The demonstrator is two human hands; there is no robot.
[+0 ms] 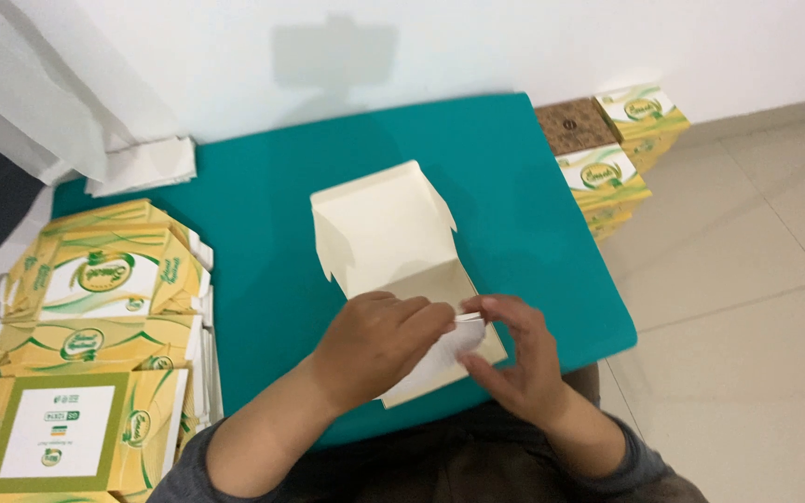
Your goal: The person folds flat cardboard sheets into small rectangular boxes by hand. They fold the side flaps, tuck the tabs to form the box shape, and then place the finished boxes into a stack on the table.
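A cream cardboard box blank point(384, 233) lies partly folded on a teal mat point(263, 233), its lid panel standing open toward the far side. My left hand point(375, 345) presses down on the near part of the blank, fingers curled over a flap. My right hand point(514, 359) pinches the same near flap point(449, 349) from the right side, bending it upward. Both hands meet at the front edge of the blank.
A pile of flat yellow-and-green printed box blanks point(95, 345) lies to the left of the mat. Several assembled yellow boxes point(621, 149) are stacked on the tiled floor at the far right. White cloth point(142, 163) and a white wall lie beyond the mat.
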